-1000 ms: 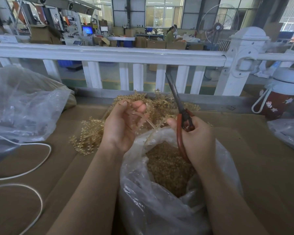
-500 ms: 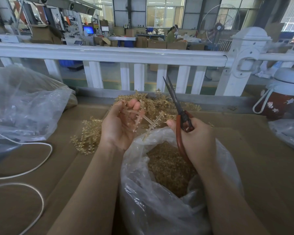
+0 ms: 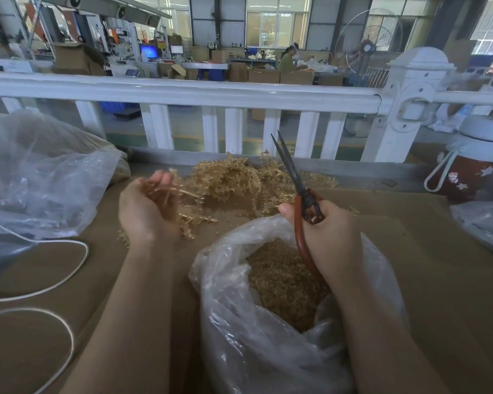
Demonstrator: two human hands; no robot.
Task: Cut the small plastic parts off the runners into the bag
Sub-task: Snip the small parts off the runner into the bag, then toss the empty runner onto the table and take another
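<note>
My left hand (image 3: 145, 209) is cupped palm-up left of the bag, its fingers curled round a few thin amber runners (image 3: 165, 191). My right hand (image 3: 328, 234) grips red-handled scissors (image 3: 299, 194) over the bag's mouth, blades nearly together and pointing up and away. The clear plastic bag (image 3: 256, 336) stands in front of me, holding several small amber parts (image 3: 282, 280). A heap of amber runners with parts (image 3: 234, 180) lies on the cardboard behind the hands.
Brown cardboard (image 3: 439, 280) covers the table. A large crumpled clear bag (image 3: 40, 177) sits at the left with a white cord (image 3: 69, 268) looping below it. A red bottle with white lid (image 3: 473, 166) stands at right. A white railing (image 3: 182, 95) borders the far edge.
My left hand has moved left, away from the scissors and bag, with the runners in it. The right hand stays over the bag with the scissors.
</note>
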